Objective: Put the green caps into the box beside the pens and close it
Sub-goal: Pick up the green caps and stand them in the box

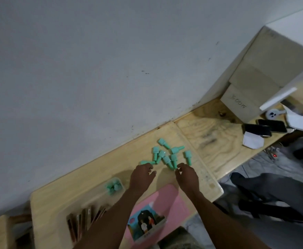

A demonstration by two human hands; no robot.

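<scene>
Several green caps (167, 154) lie scattered on the wooden table (100, 173) near the wall. My left hand (141, 177) hovers just below them, fingers curled and apart, close to one cap (147, 162) at its fingertips. My right hand (187, 175) is beside it, fingertips touching or nearly touching another cap (169, 162). A small clear box (114, 185) holding a few green caps stands open to the left of my left hand. Brown pens (83, 224) lie in a row below the box.
A pink book (165, 203) with a picture card (145, 225) lies under my forearms. Two dark phones (263, 128), white paper and stacked cardboard boxes (254, 83) sit at the right. The table edge drops off at the lower right.
</scene>
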